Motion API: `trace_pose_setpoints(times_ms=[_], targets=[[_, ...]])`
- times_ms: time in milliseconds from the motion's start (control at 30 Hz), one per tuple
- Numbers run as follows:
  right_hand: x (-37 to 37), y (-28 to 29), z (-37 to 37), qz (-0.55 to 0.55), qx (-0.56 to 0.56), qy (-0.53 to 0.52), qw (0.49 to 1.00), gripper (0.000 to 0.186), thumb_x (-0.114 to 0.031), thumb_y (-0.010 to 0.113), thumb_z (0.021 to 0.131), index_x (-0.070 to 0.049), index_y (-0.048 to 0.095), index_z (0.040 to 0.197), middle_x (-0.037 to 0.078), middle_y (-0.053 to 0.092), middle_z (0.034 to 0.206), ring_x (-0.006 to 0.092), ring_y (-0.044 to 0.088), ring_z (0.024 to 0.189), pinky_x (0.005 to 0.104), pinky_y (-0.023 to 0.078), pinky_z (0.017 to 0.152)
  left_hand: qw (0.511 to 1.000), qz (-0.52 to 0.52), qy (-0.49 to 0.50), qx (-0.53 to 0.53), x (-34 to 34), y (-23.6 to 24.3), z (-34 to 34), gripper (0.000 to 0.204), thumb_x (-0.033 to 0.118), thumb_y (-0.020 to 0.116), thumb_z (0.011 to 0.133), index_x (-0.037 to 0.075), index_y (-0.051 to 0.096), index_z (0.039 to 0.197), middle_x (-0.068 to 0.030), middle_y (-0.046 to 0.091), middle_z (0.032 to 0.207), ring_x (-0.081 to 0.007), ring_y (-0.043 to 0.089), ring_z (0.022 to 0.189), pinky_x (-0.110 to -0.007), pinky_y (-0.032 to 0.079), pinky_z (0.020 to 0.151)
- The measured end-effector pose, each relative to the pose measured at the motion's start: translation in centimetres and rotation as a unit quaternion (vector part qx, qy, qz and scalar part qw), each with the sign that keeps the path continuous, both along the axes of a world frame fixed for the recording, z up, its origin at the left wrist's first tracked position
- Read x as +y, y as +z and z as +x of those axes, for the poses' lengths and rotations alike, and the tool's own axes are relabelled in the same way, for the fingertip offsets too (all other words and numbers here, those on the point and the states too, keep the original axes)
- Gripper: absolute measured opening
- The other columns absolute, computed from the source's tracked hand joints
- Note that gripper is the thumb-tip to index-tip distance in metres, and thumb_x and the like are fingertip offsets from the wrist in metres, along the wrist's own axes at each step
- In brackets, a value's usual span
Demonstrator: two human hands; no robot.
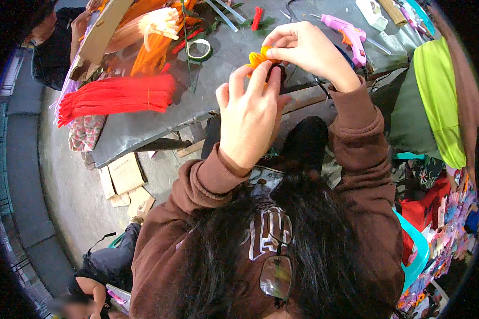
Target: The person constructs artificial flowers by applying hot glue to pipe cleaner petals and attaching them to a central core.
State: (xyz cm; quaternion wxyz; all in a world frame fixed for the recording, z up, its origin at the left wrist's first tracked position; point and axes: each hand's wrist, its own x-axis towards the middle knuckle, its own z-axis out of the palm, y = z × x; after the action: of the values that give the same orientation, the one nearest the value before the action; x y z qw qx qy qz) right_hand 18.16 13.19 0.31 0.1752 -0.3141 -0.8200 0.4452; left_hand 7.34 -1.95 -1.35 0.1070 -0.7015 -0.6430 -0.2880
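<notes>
- Dark hair point(324, 239) nearest, over brown sweatshirt point(157, 250).
- Right hand point(308, 56): fingers pinched together on orange petalled piece point(256, 58).
- Left hand point(249, 114): fingers curled in, holding its near side.
- Piece: over worktop point(213, 74), toward near edge; red bundle point(117, 98) by left edge.

small yellow-orange flower-like piece point(256, 58), rounded petals, partly hidden

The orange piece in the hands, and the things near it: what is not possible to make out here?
In the head view:
Orange piece: full outline; left hand and right hand cover parts.
Orange bundle: its middle; the peach bundle hides it.
Clear sticks: far ends; the top edge cuts them off.
</notes>
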Motion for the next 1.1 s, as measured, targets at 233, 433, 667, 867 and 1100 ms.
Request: trace_pose_setpoints(times_ms=[233,433,667,867,1100], targets=[[-0.4,0.1,0.2,0.011,0.001,-0.011,1.0,0.016,-0.008,0.062,0.082,0.002,0.062,0.095,0.007,0.066,0.082,0.0107,0.062,0.077,0.0231,0.05,0.07,0.991,-0.044,0.062,0.111,-0.2,-0.9,1.0,0.056,0.034,0.07,0.069,0.013,0.055,0.119,0.0011,0.05,0.118,-0.0237,0.039,0.114,-0.044,0.03,0.083],[-0.4,-0.8,0.2,0.047,0.053,-0.026,0.997,0.019,-0.013,0.067,0.074,-0.001,0.066,0.088,0.014,0.067,0.075,0.0182,0.066,0.068,0.0294,0.051,0.066,0.979,-0.045,0.095,0.172,0.1,-2.4,1.1,0.069,0.04,0.07,0.067,0.016,0.048,0.127,0.0006,0.046,0.123,-0.0241,0.036,0.115,-0.044,0.029,0.083],[-0.8,-1.0,0.3,0.049,0.071,-0.034,0.996,0.017,-0.012,0.066,0.074,0.0,0.066,0.087,0.014,0.067,0.074,0.0184,0.066,0.067,0.0299,0.051,0.065,0.976,-0.028,0.108,0.189,-0.2,-3.4,1.4,0.07,0.047,0.067,0.067,0.021,0.047,0.129,0.0022,0.045,0.125,-0.0224,0.035,0.115,-0.042,0.027,0.085],[-1.4,-0.8,0.3,0.057,0.06,-0.048,0.995,0.016,-0.011,0.065,0.075,0.0,0.065,0.087,0.014,0.066,0.072,0.0174,0.065,0.066,0.0294,0.051,0.064,0.966,-0.012,0.128,0.222,-0.1,-4.0,1.7,0.07,0.048,0.068,0.066,0.021,0.047,0.128,0.0032,0.045,0.127,-0.0198,0.036,0.114,-0.041,0.025,0.086],[-1.3,-1.2,0.6,0.039,0.118,-0.04,0.991,0.014,-0.006,0.065,0.076,0.0,0.065,0.088,0.012,0.067,0.074,0.0148,0.064,0.067,0.0279,0.051,0.065,0.995,-0.015,0.051,0.08,-0.3,-1.1,0.8,0.065,0.04,0.069,0.068,0.019,0.05,0.127,0.001,0.047,0.124,-0.0217,0.039,0.111,-0.041,0.024,0.091]])
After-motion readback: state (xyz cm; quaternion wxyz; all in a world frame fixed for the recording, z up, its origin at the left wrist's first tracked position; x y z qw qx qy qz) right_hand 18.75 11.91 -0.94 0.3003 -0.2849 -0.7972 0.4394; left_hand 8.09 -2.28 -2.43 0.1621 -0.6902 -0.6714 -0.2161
